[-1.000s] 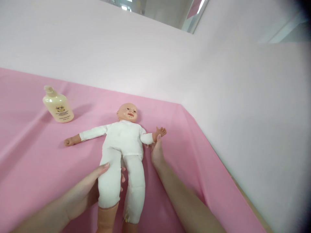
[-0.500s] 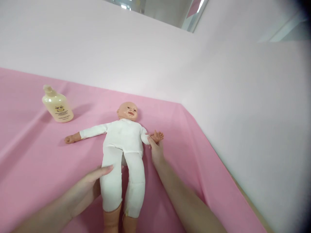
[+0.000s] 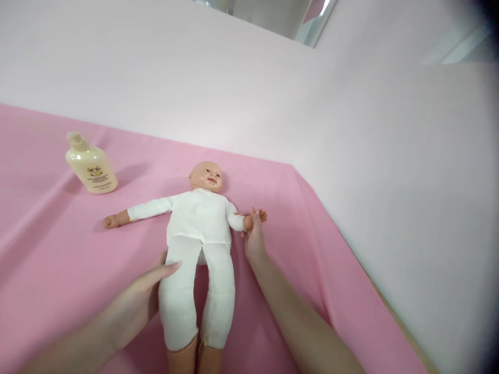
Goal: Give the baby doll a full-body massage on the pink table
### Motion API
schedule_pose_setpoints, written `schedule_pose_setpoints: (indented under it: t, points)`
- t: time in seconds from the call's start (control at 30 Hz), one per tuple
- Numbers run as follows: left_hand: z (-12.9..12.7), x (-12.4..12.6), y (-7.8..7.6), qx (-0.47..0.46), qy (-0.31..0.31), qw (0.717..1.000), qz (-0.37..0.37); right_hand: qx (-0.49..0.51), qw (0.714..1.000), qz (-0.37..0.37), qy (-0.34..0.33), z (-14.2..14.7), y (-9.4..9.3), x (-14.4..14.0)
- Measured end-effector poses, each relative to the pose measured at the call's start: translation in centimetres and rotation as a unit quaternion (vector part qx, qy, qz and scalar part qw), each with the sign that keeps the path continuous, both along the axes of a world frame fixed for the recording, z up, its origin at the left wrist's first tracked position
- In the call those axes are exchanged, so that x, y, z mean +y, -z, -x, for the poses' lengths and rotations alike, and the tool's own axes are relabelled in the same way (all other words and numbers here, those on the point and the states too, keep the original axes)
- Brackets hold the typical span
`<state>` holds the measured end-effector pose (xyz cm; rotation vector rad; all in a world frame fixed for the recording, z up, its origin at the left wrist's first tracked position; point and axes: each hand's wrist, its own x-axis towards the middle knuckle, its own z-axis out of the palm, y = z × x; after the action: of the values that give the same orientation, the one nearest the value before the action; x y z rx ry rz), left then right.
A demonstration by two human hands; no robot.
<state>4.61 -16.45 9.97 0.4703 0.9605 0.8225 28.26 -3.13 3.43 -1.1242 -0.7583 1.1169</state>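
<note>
A baby doll (image 3: 198, 215) with a white cloth body and bald head lies on its back on the pink cloth (image 3: 50, 291), feet towards me. My left hand (image 3: 150, 288) grips the doll's thigh at the left of the view; the thumb rests on top, and the other fingers are mostly hidden beside and beneath the leg. On the other side, my right hand (image 3: 255, 241) is closed around the doll's wrist, thumb uppermost. The doll's small fingers stick out past my thumb. Its other arm stretches out flat to the left.
A pale yellow pump bottle (image 3: 93, 169) with a printed label stands on the cloth, left of the doll's head. Behind the cloth rises a white wall (image 3: 156, 78), with another wall on the right. A window (image 3: 273, 18) shows at the top.
My right hand has slid from the doll's forearm to its wrist, and that arm has shifted slightly right. My left hand stays on the thigh.
</note>
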Motion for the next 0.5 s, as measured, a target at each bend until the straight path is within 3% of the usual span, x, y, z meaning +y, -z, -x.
schedule_pose_setpoints:
  t: [0.1, 0.3, 0.5]
  points:
    - [0.04, 0.13, -0.03, 0.003, 0.004, 0.999, 0.040, -0.001, 1.000, 0.000, -0.003, 0.08, 0.06, -0.03]
    - [0.06, 0.17, 0.05, -0.002, 0.001, 0.998, 0.060, -0.068, 0.997, -0.017, -0.030, -0.06, 0.22, -0.28]
    - [-0.09, 0.14, -0.24, 0.008, -0.017, 0.997, 0.075, -0.065, 0.998, -0.012, -0.019, -0.09, 0.46, -0.13]
